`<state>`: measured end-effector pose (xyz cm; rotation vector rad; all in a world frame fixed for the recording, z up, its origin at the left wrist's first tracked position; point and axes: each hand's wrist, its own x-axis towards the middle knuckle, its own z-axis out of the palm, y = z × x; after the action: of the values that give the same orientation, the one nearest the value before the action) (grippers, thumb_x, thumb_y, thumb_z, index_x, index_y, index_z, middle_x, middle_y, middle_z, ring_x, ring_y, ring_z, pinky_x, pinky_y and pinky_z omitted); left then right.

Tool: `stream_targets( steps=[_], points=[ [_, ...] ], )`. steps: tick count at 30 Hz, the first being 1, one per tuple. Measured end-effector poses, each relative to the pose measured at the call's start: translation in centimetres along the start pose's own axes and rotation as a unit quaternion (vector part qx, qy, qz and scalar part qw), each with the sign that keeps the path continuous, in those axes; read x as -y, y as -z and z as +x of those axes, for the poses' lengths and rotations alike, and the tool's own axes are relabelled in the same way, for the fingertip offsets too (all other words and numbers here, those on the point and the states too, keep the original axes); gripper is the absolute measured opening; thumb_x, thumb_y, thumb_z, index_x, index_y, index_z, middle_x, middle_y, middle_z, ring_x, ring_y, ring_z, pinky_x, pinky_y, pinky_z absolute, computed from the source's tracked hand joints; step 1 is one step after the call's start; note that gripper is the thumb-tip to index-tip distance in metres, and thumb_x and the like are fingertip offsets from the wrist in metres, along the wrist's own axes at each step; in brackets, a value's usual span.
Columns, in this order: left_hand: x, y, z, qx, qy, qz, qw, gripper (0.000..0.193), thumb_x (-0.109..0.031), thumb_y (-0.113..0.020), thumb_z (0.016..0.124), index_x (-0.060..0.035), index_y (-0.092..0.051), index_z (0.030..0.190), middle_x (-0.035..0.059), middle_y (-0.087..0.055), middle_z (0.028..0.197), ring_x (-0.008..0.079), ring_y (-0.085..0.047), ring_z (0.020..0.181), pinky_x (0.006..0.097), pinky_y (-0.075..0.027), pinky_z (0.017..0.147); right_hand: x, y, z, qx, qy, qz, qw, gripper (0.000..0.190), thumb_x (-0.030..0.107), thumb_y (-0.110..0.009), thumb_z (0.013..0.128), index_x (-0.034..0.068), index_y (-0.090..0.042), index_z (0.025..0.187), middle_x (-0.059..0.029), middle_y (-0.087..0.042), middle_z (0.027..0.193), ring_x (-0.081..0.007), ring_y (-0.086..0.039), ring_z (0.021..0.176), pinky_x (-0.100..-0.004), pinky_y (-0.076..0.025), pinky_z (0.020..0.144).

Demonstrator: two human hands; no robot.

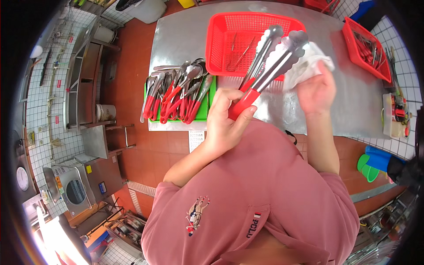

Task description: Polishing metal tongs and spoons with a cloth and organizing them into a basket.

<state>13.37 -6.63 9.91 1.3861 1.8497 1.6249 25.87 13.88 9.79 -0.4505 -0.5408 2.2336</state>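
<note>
My left hand [228, 116] grips a pair of metal kitchen tongs [270, 68] by the red handles. Their two scalloped ends stand apart and point up over the near side of a red perforated plastic basket [211, 43]. A white cloth [309, 68] is held in my right hand [316, 87], just right of the tong tips. It lies close to the nearer tip; whether it touches the metal I cannot tell. To the left, a green tray [201, 116] bears a pile of red-handled tongs [179, 91]. A few thin metal utensils [244, 52] rest inside the red basket.
All this is on a stainless steel table [354, 109]. At its right edge are another red basket [367, 49] with red-handled utensils and a clear plastic container [392, 116] of small items. Steel shelving [89, 82] stands left, across the red tiled floor [142, 149].
</note>
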Motion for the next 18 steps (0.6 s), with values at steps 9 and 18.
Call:
stream_targets(
  steps=[9,18],
  points=[
    [0.7,-0.5,0.2,-0.042,0.021,-0.028,0.999,0.029,-0.004,-0.074,0.079,-0.0036,-0.052,0.098,0.0078,-0.052,0.092,0.0185,-0.052,0.08,0.0298,-0.044,0.073,1.2,-1.6,-2.9,0.116,0.063,0.063,0.989,0.064,0.023,-0.042,0.086,-0.002,-0.029,0.144,-0.0186,-0.036,0.147,-0.035,-0.035,0.136,-0.052,-0.029,0.11],
    [0.8,-1.1,0.0,-0.006,0.024,-0.17,0.985,0.036,0.009,-0.072,0.076,-0.0022,-0.049,0.101,0.0063,-0.043,0.102,0.0149,-0.052,0.089,0.027,-0.047,0.082,-2.2,-3.4,-5.6,0.26,-0.031,-0.129,0.957,0.049,0.011,-0.05,0.091,-0.003,-0.037,0.137,-0.0099,-0.056,0.118,-0.0177,-0.056,0.106,-0.0318,-0.047,0.088]
  ],
)
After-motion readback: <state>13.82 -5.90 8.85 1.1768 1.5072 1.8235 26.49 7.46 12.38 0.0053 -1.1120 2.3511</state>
